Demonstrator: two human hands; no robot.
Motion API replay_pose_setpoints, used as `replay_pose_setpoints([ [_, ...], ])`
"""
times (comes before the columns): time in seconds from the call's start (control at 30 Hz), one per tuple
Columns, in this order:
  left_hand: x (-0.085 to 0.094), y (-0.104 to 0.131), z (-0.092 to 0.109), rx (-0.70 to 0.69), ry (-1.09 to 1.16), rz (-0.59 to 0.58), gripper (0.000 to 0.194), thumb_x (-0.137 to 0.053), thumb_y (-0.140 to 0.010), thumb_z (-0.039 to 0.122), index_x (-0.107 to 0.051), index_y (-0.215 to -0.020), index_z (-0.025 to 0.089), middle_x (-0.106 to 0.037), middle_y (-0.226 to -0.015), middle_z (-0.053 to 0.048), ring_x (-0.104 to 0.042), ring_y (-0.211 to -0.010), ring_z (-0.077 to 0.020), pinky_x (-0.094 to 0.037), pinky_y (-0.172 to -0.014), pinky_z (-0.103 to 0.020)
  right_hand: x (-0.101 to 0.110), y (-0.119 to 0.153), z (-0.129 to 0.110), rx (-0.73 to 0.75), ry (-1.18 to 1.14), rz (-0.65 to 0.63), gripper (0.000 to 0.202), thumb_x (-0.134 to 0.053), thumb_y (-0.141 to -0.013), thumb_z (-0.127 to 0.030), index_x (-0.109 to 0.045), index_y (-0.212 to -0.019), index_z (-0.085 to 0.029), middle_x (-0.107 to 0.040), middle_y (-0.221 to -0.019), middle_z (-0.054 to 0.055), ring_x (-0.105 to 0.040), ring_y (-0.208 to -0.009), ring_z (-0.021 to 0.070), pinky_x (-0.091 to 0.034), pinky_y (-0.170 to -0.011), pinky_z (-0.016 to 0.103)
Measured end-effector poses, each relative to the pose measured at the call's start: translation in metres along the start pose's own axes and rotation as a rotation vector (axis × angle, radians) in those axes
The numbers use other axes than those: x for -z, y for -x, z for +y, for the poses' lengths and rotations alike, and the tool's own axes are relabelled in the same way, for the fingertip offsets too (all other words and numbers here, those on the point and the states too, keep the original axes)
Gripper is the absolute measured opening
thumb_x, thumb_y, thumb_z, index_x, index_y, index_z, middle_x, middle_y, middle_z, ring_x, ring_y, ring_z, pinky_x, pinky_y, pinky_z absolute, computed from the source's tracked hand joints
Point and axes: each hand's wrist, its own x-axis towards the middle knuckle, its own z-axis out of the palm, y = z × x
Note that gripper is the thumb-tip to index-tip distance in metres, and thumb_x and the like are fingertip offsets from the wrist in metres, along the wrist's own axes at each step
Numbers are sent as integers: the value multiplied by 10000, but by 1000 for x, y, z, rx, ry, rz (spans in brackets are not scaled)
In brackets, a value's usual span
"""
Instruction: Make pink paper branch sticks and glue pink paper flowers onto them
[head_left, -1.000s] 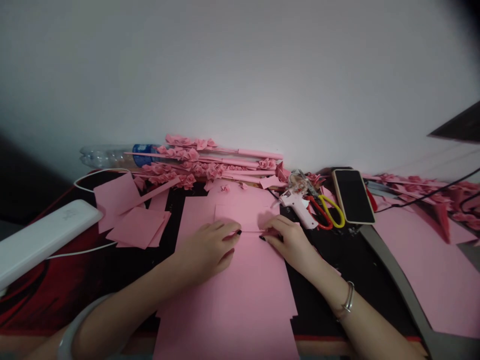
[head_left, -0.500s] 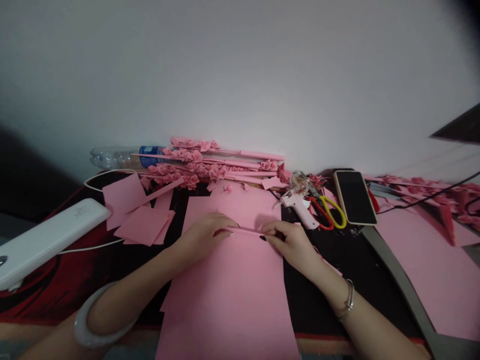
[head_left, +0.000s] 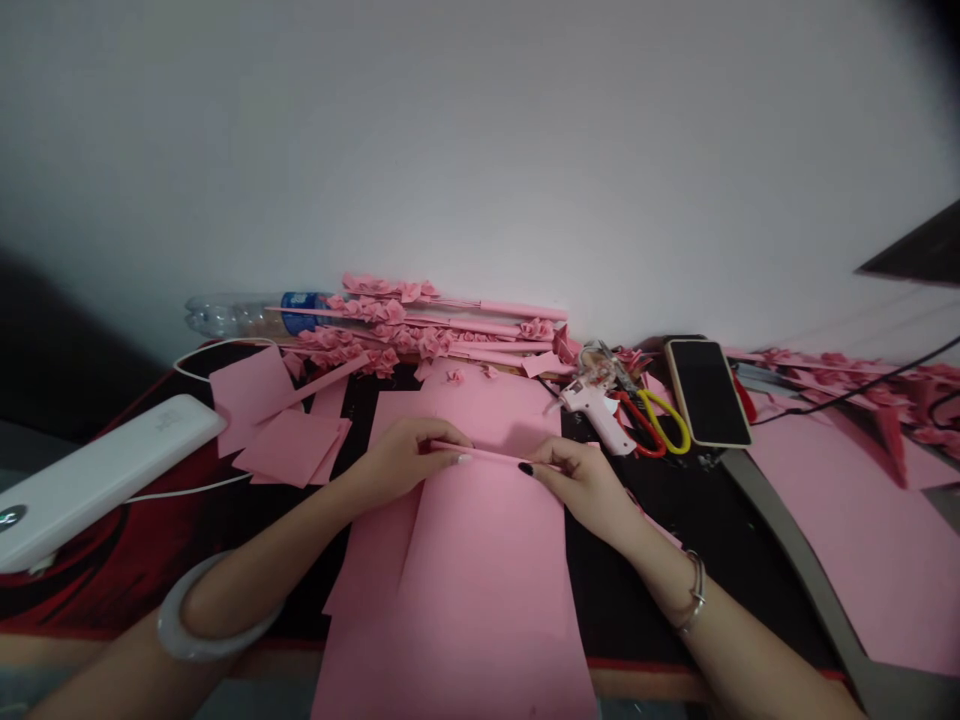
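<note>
A pink paper sheet (head_left: pixel 495 560) lies in front of me on top of other pink sheets, its far edge rolled into a thin tube. My left hand (head_left: pixel 409 455) pinches the left part of that rolled edge, thumb on the near side. At the right part, my right hand (head_left: pixel 581 480) is closed on the same roll, with the thumb pressed against it and the other fingers behind. The sheet's near part hangs past the table edge. Two small folded paper flowers (head_left: pixel 455 376) rest just beyond the hands.
Pink paper flower stems (head_left: pixel 450 325) lie along the wall beside a plastic bottle (head_left: pixel 240 313). A white power bank (head_left: pixel 112 470) and pink paper squares (head_left: pixel 292 445) sit left. To the right are a glue gun (head_left: pixel 600 412), scissors (head_left: pixel 660 425), a phone (head_left: pixel 709 392) and more pink sheets (head_left: pixel 862 540).
The rolled edge lifts slightly, and the sheet's left side has come up off the sheets below. Both hands keep their pinch on the roll.
</note>
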Motion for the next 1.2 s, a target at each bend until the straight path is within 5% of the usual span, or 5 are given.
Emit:
replay_pose_setpoints([
  [0.1, 0, -1, 1, 14, 78, -36, 194, -605, -821, 273, -723, -946, 182, -724, -1002, -48, -656, -929, -196, -501, -811, -294, 0, -1, 1, -40, -130, 10, 262, -644, -791, -379, -578, -653, -167, -477, -538, -53, -381, -486, 85, -293, -458, 210],
  [0.37, 2, 0, -4, 72, 255, -42, 249, -682, -795, 349, -748, -1003, 230, -722, -1108, -37, -637, -1080, -233, -488, -951, -330, 2, -2, 5, -122, -405, 81, 184, -750, -731, -365, -777, -838, -219, -741, -807, 33, -630, -708, 157, -459, -628, 259],
  [0.7, 7, 0, -1, 104, 341, -107, 237, -680, -799, 274, -739, -1028, 260, -704, -1140, -17, -615, -1132, -241, -457, -1006, -364, 5, -1, 3, -271, -688, -7, 210, -804, -681, -327, -784, -869, -234, -769, -840, 39, -663, -672, 143, -500, -638, 262],
  [1.0, 13, 2, -10, 56, 359, -78, 230, -630, -785, 214, -764, -967, 254, -728, -1094, -18, -612, -1125, -245, -431, -1019, -367, 5, -2, 8, -231, -653, -59, 265, -807, -679, -317, -773, -935, -256, -756, -1014, 56, -687, -881, 188, -505, -839, 330],
  [1.2, 9, 0, -4, 71, 211, -43, 224, -641, -820, 336, -753, -989, 239, -732, -1081, -23, -640, -1077, -237, -480, -962, -342, 6, -3, 12, -182, -503, -23, 237, -770, -720, -352, -773, -938, -259, -758, -1000, 62, -682, -913, 212, -495, -869, 370],
])
